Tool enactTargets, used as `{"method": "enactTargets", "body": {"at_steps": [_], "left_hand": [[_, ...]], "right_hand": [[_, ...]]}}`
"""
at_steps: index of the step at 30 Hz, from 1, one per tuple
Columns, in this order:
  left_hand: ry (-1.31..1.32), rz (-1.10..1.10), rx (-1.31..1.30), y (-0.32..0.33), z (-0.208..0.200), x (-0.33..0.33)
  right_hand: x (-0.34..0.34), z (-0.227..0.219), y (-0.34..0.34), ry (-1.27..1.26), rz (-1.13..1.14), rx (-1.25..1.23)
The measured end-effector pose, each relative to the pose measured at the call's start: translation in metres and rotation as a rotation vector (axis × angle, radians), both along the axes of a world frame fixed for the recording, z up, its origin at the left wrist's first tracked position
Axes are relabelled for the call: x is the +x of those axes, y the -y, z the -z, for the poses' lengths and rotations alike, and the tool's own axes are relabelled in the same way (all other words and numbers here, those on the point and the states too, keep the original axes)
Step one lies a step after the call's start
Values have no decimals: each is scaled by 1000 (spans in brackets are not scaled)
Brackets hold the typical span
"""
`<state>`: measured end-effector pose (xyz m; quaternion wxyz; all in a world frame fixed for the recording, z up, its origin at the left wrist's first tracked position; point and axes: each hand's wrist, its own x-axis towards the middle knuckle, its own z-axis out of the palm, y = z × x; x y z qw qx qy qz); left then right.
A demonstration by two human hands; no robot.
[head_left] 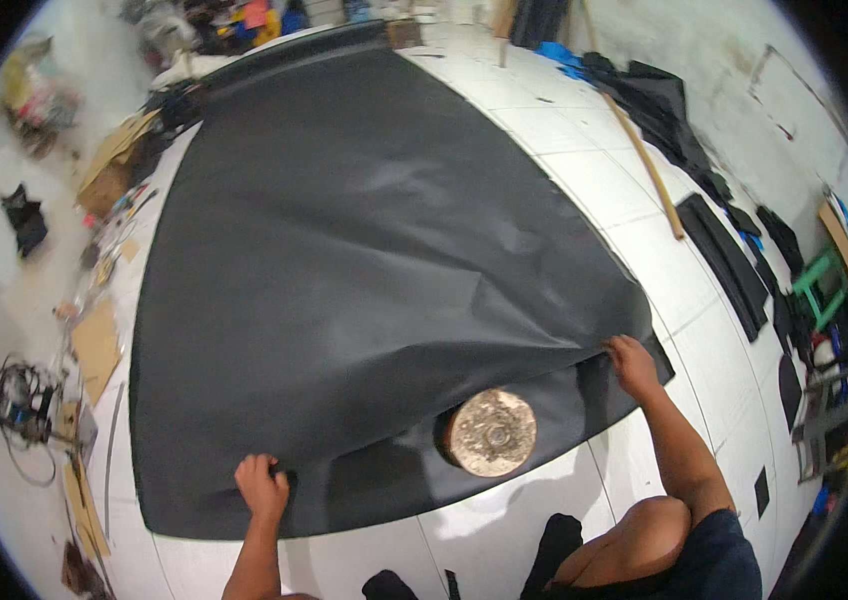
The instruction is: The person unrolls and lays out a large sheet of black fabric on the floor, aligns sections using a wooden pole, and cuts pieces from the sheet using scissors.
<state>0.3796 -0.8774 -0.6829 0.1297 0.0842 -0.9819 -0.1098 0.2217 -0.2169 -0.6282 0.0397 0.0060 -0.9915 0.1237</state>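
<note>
A large sheet of dark grey fabric [344, 260] lies spread over a white tiled table [644, 250]. My left hand [262, 486] pinches the top layer of the fabric near its front left edge. At the front right, my right hand [632, 362] grips the same layer, which is lifted and creased between the two hands. A second dark layer shows beneath the raised edge. A round, rusty metal weight [490, 432] rests on the lower layer between my hands, half under the lifted fabric.
A long wooden stick [646, 165] and dark cut fabric strips [729, 262] lie on the table's right side. Cardboard pieces [96, 345] and small tools line the left edge. A green stool [820, 285] stands right; tangled cables [16, 400] lie on the floor left.
</note>
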Motion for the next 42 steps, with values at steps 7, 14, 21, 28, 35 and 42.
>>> {"method": "enactTargets", "body": {"at_steps": [7,14,21,28,35,42], "left_hand": [[-24,-519,-7,11,16,28],[140,-690,2040,35,75,55],[126,-653,1999,-27,51,3],[161,-550,1977,-13,60,4],[317,-589,1754,-8,37,-11],[388,-608,1681,-16,62,18]], "right_hand": [[11,16,-25,-7,21,31],[7,-9,18,153,-62,283],[61,-84,191,398,-805,123],[52,-39,186,180,-865,57],[69,-37,184,68,-1007,2],[134,-44,170,273,-935,-74]]}}
